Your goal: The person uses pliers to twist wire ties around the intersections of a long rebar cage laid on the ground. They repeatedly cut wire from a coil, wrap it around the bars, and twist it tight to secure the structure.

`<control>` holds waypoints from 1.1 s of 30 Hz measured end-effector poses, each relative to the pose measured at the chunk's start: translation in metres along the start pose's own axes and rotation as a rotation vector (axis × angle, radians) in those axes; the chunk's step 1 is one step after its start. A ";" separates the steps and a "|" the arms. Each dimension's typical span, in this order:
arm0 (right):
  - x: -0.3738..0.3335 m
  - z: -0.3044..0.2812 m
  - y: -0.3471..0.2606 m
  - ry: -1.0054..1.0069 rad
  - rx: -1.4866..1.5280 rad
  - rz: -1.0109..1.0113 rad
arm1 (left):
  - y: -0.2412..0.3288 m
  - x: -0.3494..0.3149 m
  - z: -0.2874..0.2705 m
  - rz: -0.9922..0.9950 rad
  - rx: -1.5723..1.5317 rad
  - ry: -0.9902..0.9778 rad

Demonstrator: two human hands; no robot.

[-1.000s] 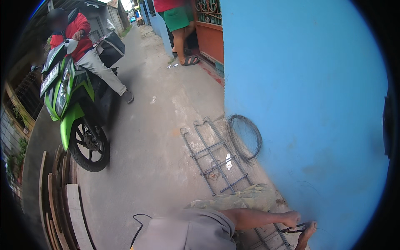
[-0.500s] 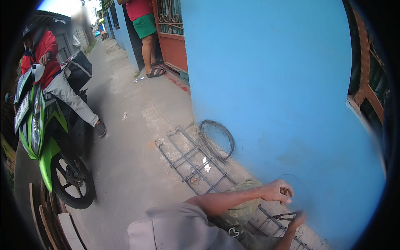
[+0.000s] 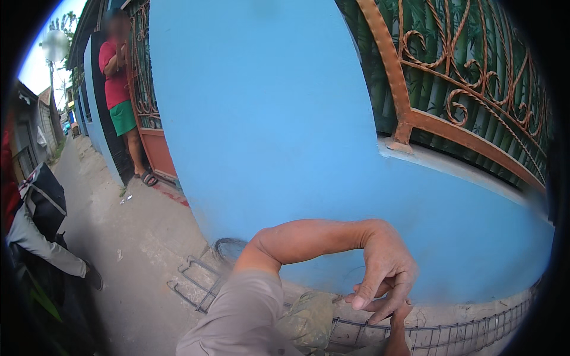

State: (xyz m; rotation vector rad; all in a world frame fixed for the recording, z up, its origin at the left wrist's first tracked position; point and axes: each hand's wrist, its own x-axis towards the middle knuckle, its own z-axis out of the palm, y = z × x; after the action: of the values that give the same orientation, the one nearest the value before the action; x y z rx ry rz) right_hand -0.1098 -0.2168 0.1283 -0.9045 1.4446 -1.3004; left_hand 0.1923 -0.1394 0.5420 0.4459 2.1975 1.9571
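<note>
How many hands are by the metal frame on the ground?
2: the left hand, reaching over from above, and the right hand, just below it in the picture, partly hidden by it.

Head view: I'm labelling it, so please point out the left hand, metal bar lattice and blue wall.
Left hand [image 3: 389, 256]: head view, back of the hand.
Metal bar lattice [image 3: 451, 326]: head view, upper bar, right stretch.
Blue wall [image 3: 267, 118]: head view, bare upper middle.
</note>
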 end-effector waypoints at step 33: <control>0.020 0.042 -0.006 -0.066 -0.291 0.091 | -0.329 0.076 -0.162 -0.192 0.459 0.932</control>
State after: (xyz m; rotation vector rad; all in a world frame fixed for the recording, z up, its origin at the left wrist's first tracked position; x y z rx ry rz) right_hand -0.0750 -0.2483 0.1323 -1.0470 1.6299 -0.9999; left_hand 0.0331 -0.2986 0.2428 -0.7839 3.0699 1.7155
